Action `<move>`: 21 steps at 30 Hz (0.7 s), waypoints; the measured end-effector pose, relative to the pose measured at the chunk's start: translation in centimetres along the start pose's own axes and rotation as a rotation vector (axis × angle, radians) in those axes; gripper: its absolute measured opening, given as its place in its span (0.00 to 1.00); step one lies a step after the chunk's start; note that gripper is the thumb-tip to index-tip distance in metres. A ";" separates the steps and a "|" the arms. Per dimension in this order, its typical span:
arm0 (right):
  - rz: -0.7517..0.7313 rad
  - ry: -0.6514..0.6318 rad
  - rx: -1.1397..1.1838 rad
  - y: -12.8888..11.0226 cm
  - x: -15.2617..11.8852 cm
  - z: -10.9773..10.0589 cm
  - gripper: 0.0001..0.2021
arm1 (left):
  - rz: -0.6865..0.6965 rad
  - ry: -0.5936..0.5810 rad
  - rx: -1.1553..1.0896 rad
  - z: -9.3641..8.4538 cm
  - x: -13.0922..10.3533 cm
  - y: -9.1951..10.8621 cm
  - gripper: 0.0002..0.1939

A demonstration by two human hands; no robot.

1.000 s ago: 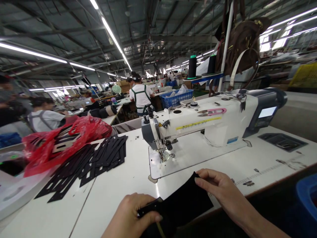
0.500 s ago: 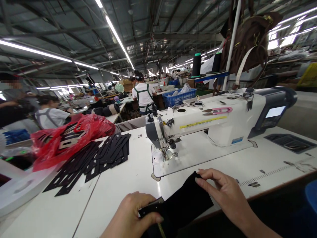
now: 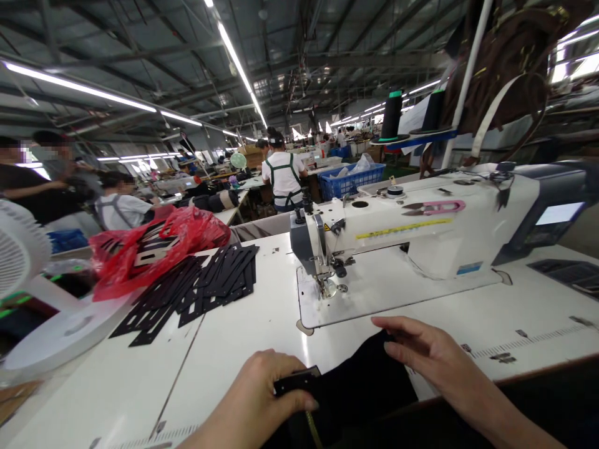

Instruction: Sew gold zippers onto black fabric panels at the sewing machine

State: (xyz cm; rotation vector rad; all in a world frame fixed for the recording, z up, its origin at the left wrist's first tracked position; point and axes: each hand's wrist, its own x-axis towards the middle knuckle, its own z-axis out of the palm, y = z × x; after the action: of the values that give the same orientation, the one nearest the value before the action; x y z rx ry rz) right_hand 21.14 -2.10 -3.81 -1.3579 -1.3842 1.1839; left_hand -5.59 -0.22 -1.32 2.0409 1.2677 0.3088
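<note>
My left hand (image 3: 264,393) is closed, with the thumb pressing a small black strip with punched holes (image 3: 297,380) against black fabric (image 3: 362,380). A gold-coloured zipper or trim (image 3: 312,429) runs down below that thumb. On the fabric's right upper corner lies the thumb of my right hand (image 3: 433,352), and the index finger stretches past the edge. The fabric spans between both hands at the table's front edge; its lower part is dark and hard to make out. Just beyond stands a white sewing machine (image 3: 388,231), its presser foot (image 3: 327,288) apart from the fabric.
Many black perforated strips (image 3: 219,274) lie piled on the left of the white table (image 3: 262,312), beside a red plastic bag (image 3: 154,249) and a white fan (image 3: 60,324). Pink-handled thread snips (image 3: 435,207) rest on the machine. Thread cones (image 3: 391,117) stand behind. Other people sit further off.
The view has shifted left, showing more of the fan. My right index finger has lifted away from the thumb at the fabric's corner. My left hand keeps its hold.
</note>
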 end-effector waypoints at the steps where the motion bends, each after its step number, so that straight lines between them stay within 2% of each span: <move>1: 0.002 -0.033 0.004 -0.1 0.0 -0.1 0.20 | 0.006 0.000 -0.003 0.0 0.0 0.1 0.04; 3: -0.019 -0.041 -0.005 -0.1 0.1 -0.2 0.16 | 0.018 0.000 -0.024 -0.1 -0.1 0.1 0.03; 8: -0.150 0.133 -0.074 0.2 0.0 0.2 0.13 | 0.029 0.028 -0.115 -0.3 -0.3 0.1 0.03; 12: -0.260 0.224 -0.137 0.5 -0.3 0.9 0.10 | -0.009 0.023 -0.180 -0.5 -0.1 -0.2 0.04; 15: -0.347 0.287 -0.221 0.8 -0.6 1.0 0.07 | -0.008 0.062 -0.164 -0.5 0.0 -0.4 0.03; 18: -0.353 0.312 -0.285 1.1 -0.9 1.0 0.09 | 0.008 0.130 -0.101 -0.5 -0.1 -0.4 0.04; 21: -0.326 0.363 -0.293 1.6 -1.1 1.1 0.16 | 0.090 0.213 -0.024 -0.3 -0.3 -0.5 0.08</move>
State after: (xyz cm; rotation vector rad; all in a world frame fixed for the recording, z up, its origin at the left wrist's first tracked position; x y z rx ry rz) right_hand 20.49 -3.35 -5.55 -1.3949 -1.4749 0.5052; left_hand -6.31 -0.21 -1.38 2.0913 1.2927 0.5938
